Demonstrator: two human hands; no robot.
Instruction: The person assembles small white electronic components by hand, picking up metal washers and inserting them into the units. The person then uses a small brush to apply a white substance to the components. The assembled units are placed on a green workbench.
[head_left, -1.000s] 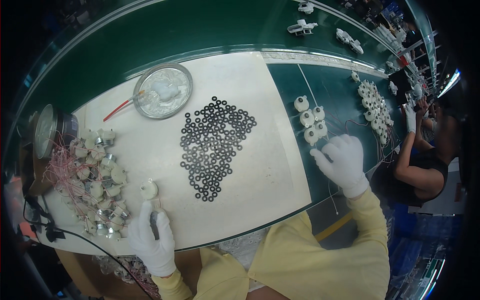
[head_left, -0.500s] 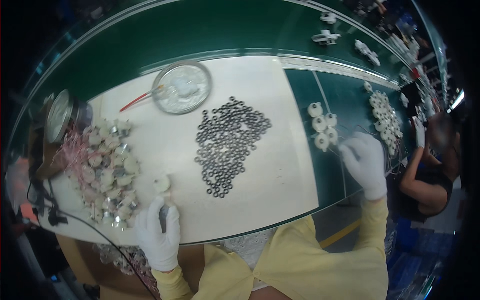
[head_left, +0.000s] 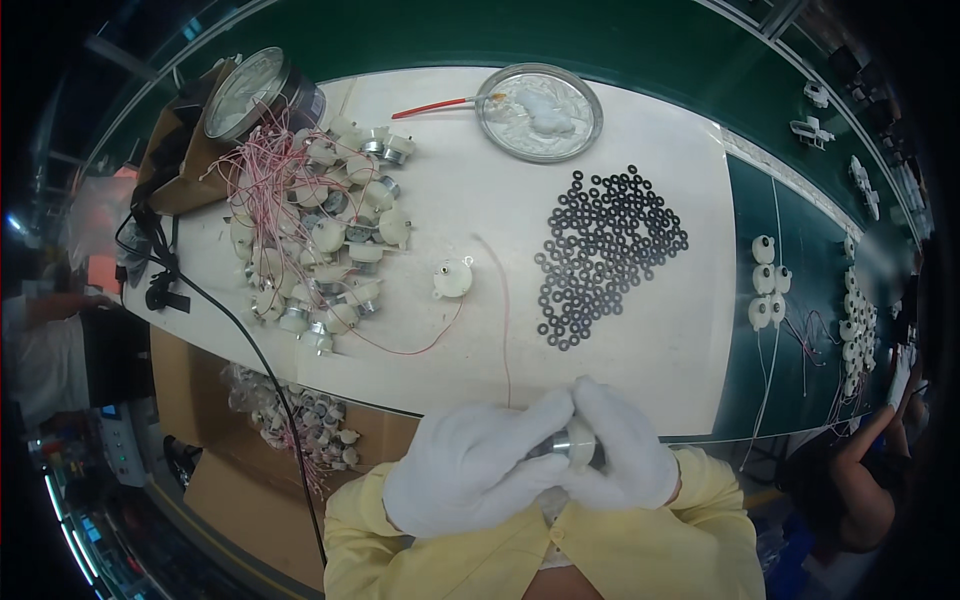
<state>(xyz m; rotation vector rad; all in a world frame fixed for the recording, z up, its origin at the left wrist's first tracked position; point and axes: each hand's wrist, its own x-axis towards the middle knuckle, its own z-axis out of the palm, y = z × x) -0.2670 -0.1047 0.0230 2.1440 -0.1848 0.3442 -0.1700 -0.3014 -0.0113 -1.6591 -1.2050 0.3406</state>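
Over the table's near edge, my two white-gloved hands meet around a small motor with a silver metal can and a whitish plastic housing. My left hand has its fingers closed against one side. The fingers of my right hand wrap the other side, and their tips hide part of the motor. A thin pink wire runs up the tabletop from beside my left hand. Farther forward, a single whitish motor lies on the white board, its red wire trailing left.
Left is a heap of wired motors, with a tin behind. Small black rings spread right of centre. A round dish of white paste holds a red-handled brush. Motors stand on the green strip; a co-worker's arm is far right.
My right hand has come in from the motors on the right, and my left hand from the near left edge. Both now close on one motor. The view has shifted left.
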